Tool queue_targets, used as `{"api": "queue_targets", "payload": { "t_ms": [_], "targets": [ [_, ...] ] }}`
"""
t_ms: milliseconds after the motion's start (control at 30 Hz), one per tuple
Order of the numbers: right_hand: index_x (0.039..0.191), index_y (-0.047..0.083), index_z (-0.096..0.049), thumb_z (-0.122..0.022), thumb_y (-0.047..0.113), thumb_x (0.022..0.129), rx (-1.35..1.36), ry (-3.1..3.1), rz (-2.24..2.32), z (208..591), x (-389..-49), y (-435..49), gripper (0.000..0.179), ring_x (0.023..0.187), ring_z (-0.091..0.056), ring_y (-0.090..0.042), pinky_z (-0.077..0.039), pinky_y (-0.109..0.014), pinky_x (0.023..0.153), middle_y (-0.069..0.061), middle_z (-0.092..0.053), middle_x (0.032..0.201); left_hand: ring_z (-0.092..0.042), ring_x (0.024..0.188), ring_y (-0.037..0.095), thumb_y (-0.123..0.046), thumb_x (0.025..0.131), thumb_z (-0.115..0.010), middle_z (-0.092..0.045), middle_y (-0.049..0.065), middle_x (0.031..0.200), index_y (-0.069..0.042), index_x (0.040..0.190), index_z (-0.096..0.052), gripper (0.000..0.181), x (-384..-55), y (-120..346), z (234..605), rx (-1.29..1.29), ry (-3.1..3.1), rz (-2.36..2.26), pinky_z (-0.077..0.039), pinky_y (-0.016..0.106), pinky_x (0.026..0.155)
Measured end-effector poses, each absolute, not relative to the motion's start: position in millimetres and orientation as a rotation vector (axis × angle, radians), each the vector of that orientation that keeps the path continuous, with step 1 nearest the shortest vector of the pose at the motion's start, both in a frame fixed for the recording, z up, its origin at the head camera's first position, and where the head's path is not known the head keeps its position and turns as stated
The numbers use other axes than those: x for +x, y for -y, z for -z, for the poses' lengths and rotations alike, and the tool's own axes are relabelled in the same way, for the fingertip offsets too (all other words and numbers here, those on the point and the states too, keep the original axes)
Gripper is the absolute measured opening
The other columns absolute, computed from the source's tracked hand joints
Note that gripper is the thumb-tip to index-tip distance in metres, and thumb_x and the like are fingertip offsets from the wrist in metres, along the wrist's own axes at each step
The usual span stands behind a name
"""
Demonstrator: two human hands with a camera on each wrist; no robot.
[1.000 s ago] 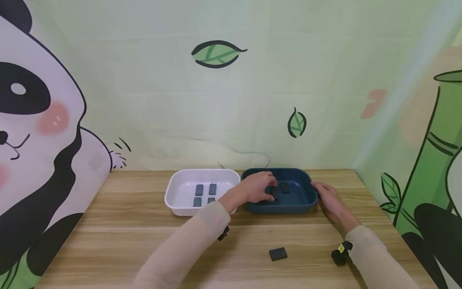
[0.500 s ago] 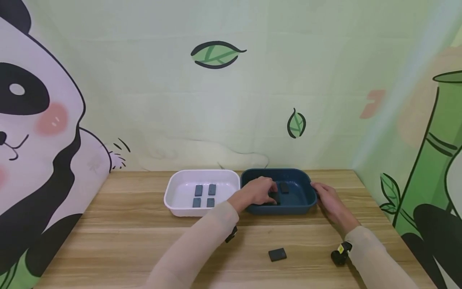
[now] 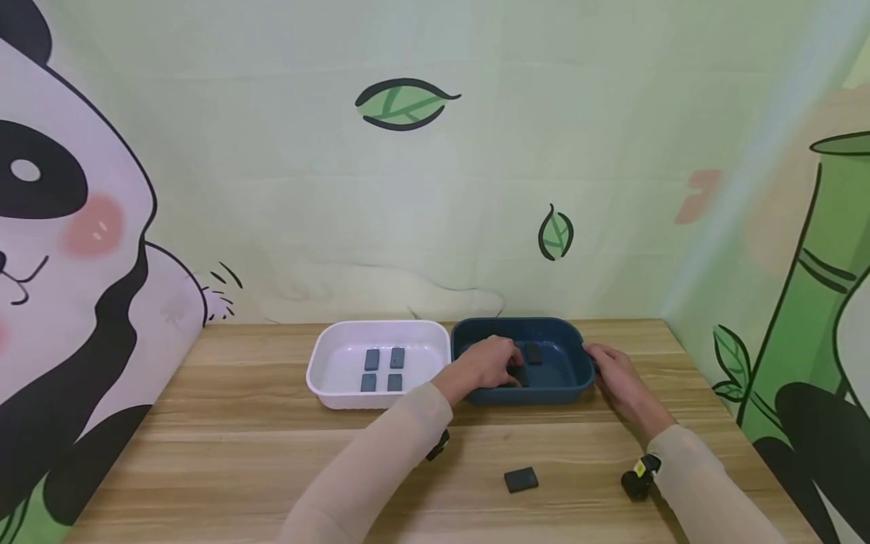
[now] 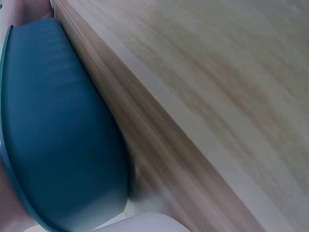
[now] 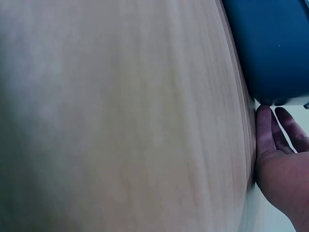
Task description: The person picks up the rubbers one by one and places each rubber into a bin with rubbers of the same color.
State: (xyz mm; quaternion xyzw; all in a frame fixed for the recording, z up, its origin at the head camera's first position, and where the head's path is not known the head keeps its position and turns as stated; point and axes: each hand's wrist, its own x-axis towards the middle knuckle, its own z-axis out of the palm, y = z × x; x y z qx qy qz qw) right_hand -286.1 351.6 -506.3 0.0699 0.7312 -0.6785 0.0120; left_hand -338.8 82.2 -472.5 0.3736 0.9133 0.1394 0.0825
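My left hand [image 3: 491,361] reaches over the near-left rim into the dark blue plastic bin [image 3: 553,394]. Its thumb and fingers pinch a small dark rectangular block [image 3: 519,375] near the bin floor. Another dark block [image 3: 533,353] lies behind it in the same bin. At the bin's right end is my right hand [image 3: 615,372], its fingertips touching the outer end wall. In the right wrist view, the fingers [image 5: 264,126] stretch fairly straight up to that wall. The left wrist view mainly shows the bin's outer side [image 4: 63,121]; the left hand's grasp is hidden there.
A white plastic bin [image 3: 333,397] stands directly left of the blue one, with several dark grey blocks [image 3: 397,357] laid in two rows inside. One more dark block [image 3: 521,480] lies on the wooden table [image 3: 238,453] in front. A printed cloth backdrop [image 3: 292,189] rises behind.
My left hand has come slightly nearer and lower in the blue bin, drawing the pinched block toward its front wall. The right hand keeps its place. The view shifts slightly.
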Motion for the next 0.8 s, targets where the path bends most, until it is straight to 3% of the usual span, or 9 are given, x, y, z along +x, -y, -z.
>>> {"api": "queue_targets", "payload": {
  "t_ms": [300, 800],
  "targets": [
    [0.130, -0.005, -0.061, -0.052, 0.030, 0.113, 0.226, -2.280, 2.115, 505.6, -285.9, -349.8, 0.041, 0.090, -0.062, 0.001, -0.056, -0.016, 0.080, 0.011, -0.067, 0.098, -0.068, 0.106, 0.014, -0.030, 0.093, -0.086, -0.073, 0.005, 0.119, -0.011, 0.126, -0.077, 0.039, -341.7, -83.9, 473.2, 1.164, -2.719, -0.336, -0.055, 0.026, 0.097],
    [0.144, -0.011, -0.052, -0.051, 0.034, 0.113, 0.237, -2.289, 2.062, 503.7, -285.1, -349.2, 0.055, 0.094, -0.061, 0.003, -0.055, -0.015, 0.084, 0.012, -0.064, 0.104, -0.066, 0.114, 0.016, -0.033, 0.092, -0.086, -0.070, 0.003, 0.121, -0.010, 0.129, -0.075, 0.045, -340.1, -67.5, 450.8, 1.272, -2.710, -0.346, -0.052, 0.024, 0.101]
  ]
}}
